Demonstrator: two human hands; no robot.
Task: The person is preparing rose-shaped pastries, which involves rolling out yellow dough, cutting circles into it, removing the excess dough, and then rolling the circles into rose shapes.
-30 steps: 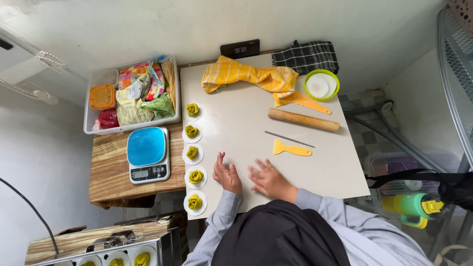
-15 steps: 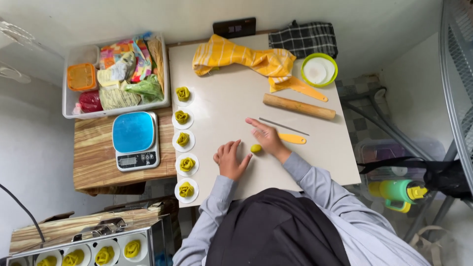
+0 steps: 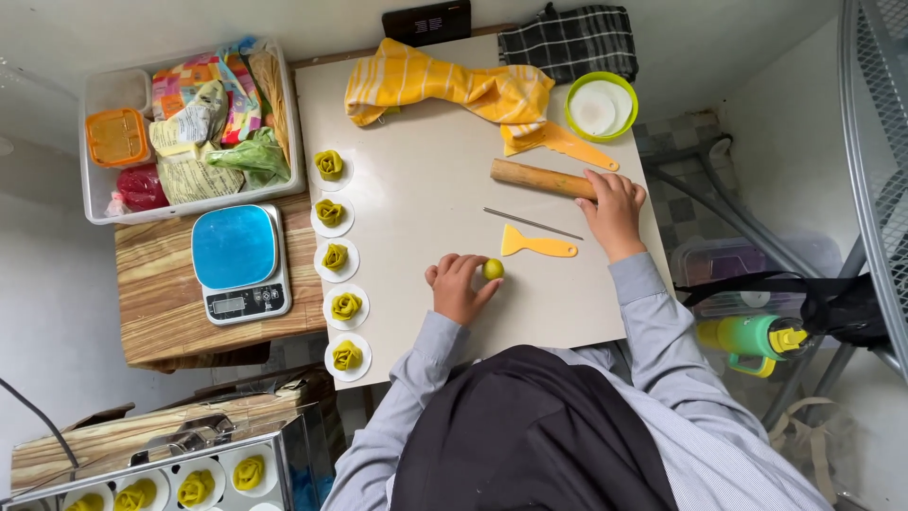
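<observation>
Standing beside five yellow-green dough roses (image 3: 340, 258) on white paper rounds, the left hand (image 3: 457, 289) curls loosely around a small green dough ball (image 3: 493, 270) mid-table; soft, light, probably best cupped gently. The right hand (image 3: 613, 210) closes over the wooden rolling pin (image 3: 541, 179) near its end.

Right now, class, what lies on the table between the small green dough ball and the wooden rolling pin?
In the head view, between the dough ball and the rolling pin lie a yellow scraper and a thin metal rod.
</observation>
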